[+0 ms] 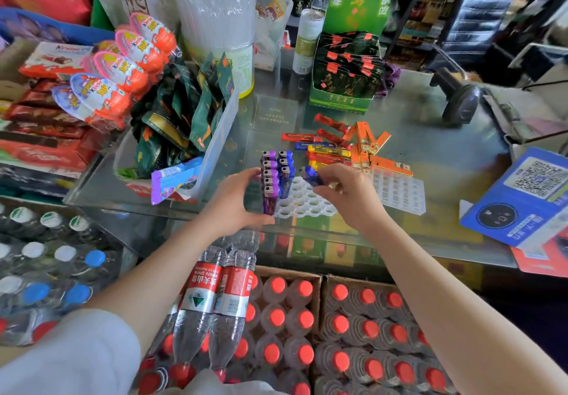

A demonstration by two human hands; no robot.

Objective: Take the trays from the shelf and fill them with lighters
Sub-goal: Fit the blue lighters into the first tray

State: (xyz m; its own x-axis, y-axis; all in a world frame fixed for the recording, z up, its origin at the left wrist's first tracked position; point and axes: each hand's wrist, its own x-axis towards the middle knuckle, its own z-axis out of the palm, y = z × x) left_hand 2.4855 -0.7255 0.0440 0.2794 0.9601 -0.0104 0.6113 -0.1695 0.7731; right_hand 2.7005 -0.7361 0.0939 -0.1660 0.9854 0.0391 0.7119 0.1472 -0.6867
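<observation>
- Works at the front edge of the tabletop (pixel 430 136), on a white tray (pixel 307 207) of round holes.
- Braces the tray's left side in the left grip (pixel 242 201), thumb and fingers curled round it beside the upright purple lighters (pixel 270 179), likely against sliding on glass.
- Pinches a blue lighter (pixel 313 176) in the right grip (pixel 347 198), tilted just above empty holes next to the blue row (pixel 285 173), seemingly ready for slotting.
- Has loose lighters (pixel 338 149) heaped just behind, within reach; second tray (pixel 396 192) to the right, unfilled.

The white tray (pixel 307 202), gridded with round holes, bore purple lighters (pixel 270 179) and blue lighters (pixel 285 171) at its left, a single blue lighter (pixel 313 177) above it, and red, yellow and orange lighters (pixel 333 149) beyond it.
</observation>
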